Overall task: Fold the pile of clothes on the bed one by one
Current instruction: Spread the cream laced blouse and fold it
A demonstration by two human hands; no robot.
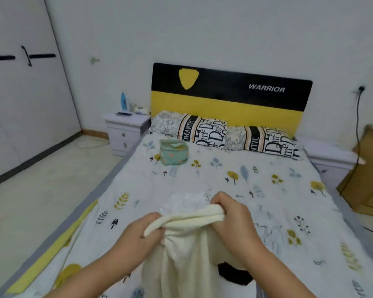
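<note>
With both hands, left hand (146, 227) and right hand (228, 214), gripping the cream garment (187, 244) lifted between them, probably opening it out; next, lay flat on the bed (267, 175) ahead.

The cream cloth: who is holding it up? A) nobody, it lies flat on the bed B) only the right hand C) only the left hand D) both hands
D: the left hand and the right hand each grip the top edge of the cream cloth, and it hangs down between them above the bed.
</note>
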